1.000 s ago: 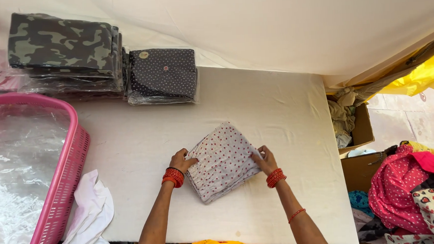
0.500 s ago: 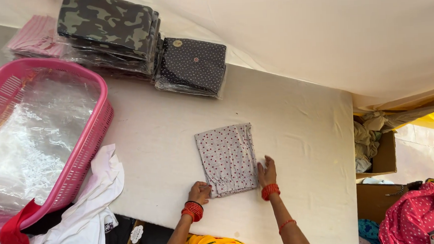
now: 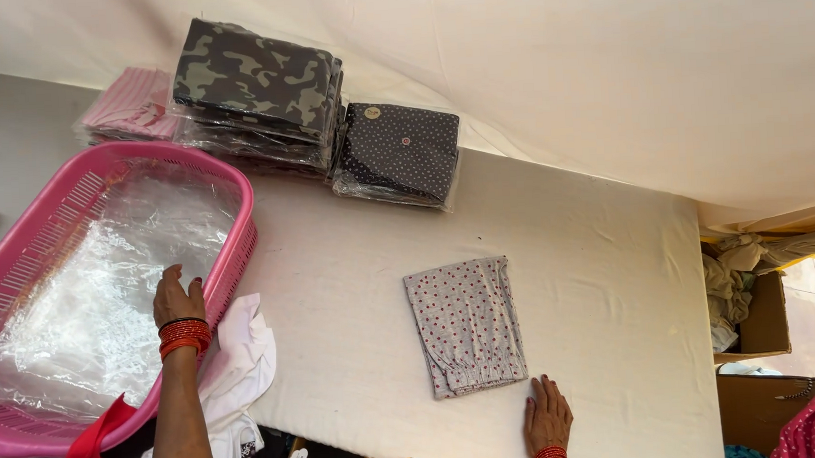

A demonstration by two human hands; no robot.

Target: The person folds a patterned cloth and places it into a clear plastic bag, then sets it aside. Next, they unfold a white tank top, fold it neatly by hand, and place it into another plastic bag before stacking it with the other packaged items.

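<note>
A folded grey garment with small red dots [image 3: 468,325] lies flat on the white cloth-covered table [image 3: 605,274]. My right hand [image 3: 547,415] rests flat on the table just below the garment's lower right corner, fingers spread, holding nothing. My left hand [image 3: 175,297], with red bangles on the wrist, reaches into the pink plastic basket [image 3: 236,238] at the left and touches the clear plastic bags [image 3: 95,292] piled inside it.
Packed garments are stacked at the back: a camouflage stack [image 3: 256,79], a pink striped pack [image 3: 131,104] and a dark dotted pack [image 3: 399,150]. White cloth [image 3: 242,358] lies below the basket. Cardboard boxes with clothes [image 3: 755,304] stand at the right.
My left hand has left the dotted garment and moved left into the pink basket. The garment now lies flat and still. The view has swung left.
</note>
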